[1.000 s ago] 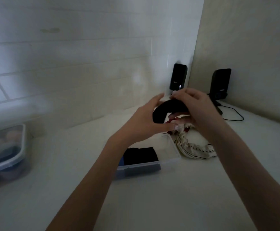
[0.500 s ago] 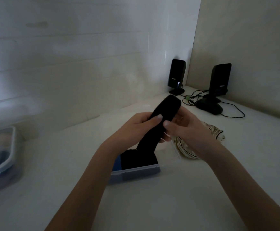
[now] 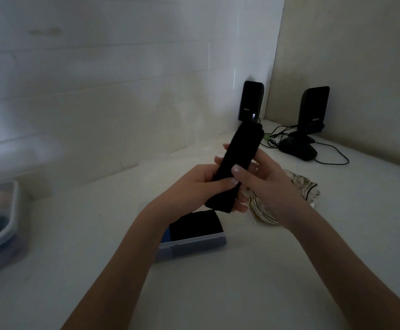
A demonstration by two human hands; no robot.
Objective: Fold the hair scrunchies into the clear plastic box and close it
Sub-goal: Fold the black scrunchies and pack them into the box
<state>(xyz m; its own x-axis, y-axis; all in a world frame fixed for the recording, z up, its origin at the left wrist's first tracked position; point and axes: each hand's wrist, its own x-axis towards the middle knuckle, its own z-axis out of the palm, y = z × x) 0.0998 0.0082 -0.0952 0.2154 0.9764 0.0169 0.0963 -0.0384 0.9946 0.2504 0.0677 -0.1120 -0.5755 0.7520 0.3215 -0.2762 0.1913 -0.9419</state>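
A black scrunchie (image 3: 238,158), flattened into a long strip, is held tilted up above the counter. My left hand (image 3: 201,186) grips its lower half with the thumb across the front. My right hand (image 3: 265,182) holds it from behind and the right. Below the hands sits the small clear plastic box (image 3: 194,245), open, with a folded black piece (image 3: 195,225) and a bit of blue inside. A cream scrunchie with dark stripes (image 3: 299,189) lies on the counter to the right, partly hidden by my right wrist.
Two black speakers (image 3: 251,101) (image 3: 313,110) with cables (image 3: 332,158) stand in the back corner. A larger lidded container (image 3: 1,222) with mixed items sits at the left edge. The white tiled wall runs behind the counter.
The black scrunchie went from a curved loop between my hands to a flat straight strip. Both hands moved down and nearer, above the box.
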